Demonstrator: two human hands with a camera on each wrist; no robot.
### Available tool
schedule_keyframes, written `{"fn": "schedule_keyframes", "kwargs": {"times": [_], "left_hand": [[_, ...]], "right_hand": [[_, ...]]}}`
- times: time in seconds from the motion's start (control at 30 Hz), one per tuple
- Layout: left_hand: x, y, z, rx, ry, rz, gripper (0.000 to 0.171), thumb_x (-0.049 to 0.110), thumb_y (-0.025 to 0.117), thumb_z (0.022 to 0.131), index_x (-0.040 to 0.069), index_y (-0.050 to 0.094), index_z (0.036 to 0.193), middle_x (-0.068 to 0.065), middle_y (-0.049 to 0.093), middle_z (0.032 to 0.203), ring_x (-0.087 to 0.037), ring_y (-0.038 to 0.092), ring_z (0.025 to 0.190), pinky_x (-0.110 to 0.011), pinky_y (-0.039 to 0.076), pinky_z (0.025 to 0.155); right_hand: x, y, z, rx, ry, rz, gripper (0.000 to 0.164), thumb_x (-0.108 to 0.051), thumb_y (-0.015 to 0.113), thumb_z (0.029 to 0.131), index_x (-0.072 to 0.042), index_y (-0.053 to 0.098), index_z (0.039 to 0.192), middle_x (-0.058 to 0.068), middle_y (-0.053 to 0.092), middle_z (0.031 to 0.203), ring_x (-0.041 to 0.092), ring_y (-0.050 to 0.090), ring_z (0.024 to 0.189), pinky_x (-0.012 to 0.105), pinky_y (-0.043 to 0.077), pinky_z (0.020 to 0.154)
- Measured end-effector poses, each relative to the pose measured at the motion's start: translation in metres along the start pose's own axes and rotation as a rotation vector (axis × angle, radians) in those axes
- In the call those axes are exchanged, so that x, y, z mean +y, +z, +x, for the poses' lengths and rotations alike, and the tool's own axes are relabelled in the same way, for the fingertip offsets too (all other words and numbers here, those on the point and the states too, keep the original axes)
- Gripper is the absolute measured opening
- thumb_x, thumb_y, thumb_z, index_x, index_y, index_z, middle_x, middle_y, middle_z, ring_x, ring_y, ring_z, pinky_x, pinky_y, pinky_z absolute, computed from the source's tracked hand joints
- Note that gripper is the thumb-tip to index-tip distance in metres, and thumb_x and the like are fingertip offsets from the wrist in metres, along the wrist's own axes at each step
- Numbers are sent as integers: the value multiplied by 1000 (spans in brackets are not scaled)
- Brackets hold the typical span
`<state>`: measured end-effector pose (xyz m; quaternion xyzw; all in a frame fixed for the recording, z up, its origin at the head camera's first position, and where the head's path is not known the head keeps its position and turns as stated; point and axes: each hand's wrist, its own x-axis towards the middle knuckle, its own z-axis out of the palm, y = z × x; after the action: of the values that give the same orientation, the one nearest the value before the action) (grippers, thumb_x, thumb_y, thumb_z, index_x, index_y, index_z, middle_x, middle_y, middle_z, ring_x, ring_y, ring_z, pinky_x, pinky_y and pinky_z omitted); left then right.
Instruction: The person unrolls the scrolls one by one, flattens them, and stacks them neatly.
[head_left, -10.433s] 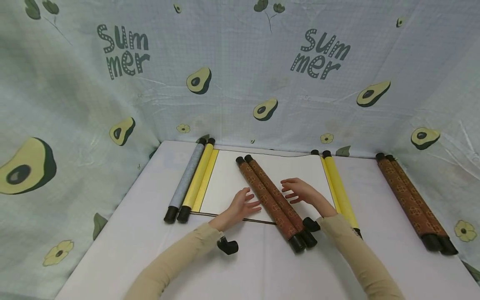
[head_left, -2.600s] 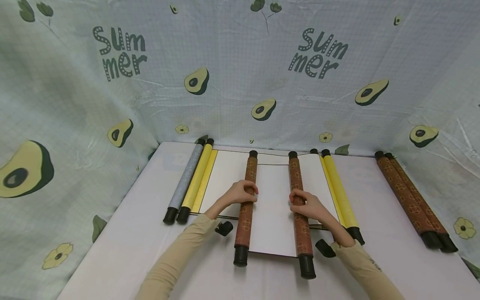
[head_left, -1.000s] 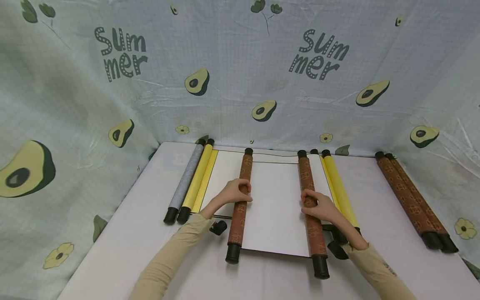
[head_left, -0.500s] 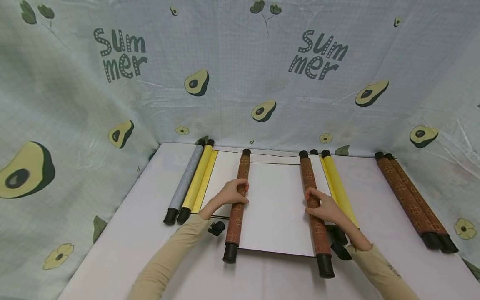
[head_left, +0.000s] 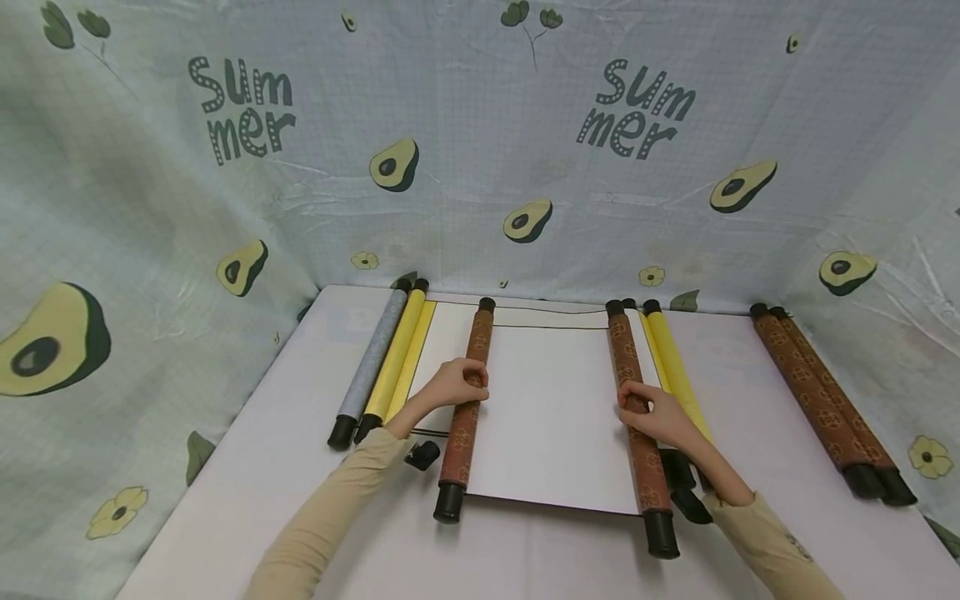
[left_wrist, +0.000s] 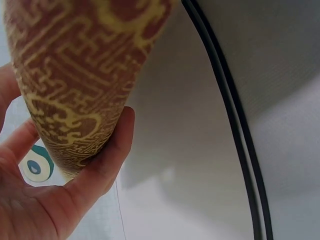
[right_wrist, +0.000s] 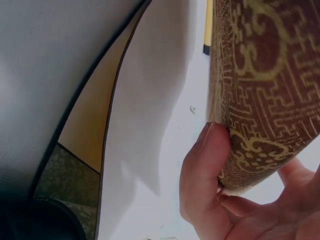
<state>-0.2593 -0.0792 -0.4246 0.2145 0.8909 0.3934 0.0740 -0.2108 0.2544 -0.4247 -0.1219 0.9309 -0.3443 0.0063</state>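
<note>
A brown patterned scroll [head_left: 558, 417] lies partly unrolled in the head view, its white sheet stretched between two brown rolls with black end knobs. My left hand [head_left: 453, 385] grips the left roll [head_left: 462, 429] around its middle. On the other side, the right roll [head_left: 647, 462] is gripped by my right hand [head_left: 658, 414]. The left wrist view shows thumb and fingers curled round the brown roll [left_wrist: 80, 75]. Fingers also wrap the roll [right_wrist: 270, 90] in the right wrist view. Beneath lies a yellow-edged scroll [head_left: 431, 354], spread out and largely covered.
At the left, a grey-blue roll [head_left: 375, 362] lies beside the yellow roll [head_left: 397, 354]. A second yellow roll [head_left: 678, 358] lies right of my right hand. Two more brown rolls [head_left: 821, 400] rest at the table's right side. A printed cloth [head_left: 465, 125] hangs behind the table.
Earlier the two brown rolls lay together, slanted, with my hands apart from them. Now both are gripped and farther apart, left roll moved left and right roll right, with more white sheet showing.
</note>
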Motion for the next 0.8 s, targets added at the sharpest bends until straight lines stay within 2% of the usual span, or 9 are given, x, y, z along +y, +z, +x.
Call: {"fn": "schedule_keyframes", "kwargs": {"times": [0.23, 0.53, 0.8], "left_hand": [[-2, -1, -1, 5, 9, -21, 8, 10, 65, 72, 8, 59, 76, -2, 53, 71, -12, 40, 61, -24, 33, 58], [-5, 1, -1, 22, -25, -4, 29, 25, 77, 66, 7, 57, 79, -1, 51, 74, -14, 41, 68, -24, 33, 59], [-6, -1, -2, 27, -7, 9, 33, 20, 79, 63, 5, 55, 79, -2, 52, 76, -15, 41, 69, -25, 33, 64]], "right_hand": [[1, -2, -2, -4, -15, -12, 15, -12, 63, 73, -10, 55, 86, 3, 52, 77, 14, 38, 61, 25, 30, 54], [4, -4, -3, 2, -39, -40, 24, -13, 70, 70, -11, 53, 87, 3, 52, 78, 12, 38, 60, 24, 30, 54], [3, -5, -4, 9, -44, -41, 25, -11, 70, 70, -10, 52, 88, 3, 51, 80, 14, 40, 65, 26, 32, 57]]}}
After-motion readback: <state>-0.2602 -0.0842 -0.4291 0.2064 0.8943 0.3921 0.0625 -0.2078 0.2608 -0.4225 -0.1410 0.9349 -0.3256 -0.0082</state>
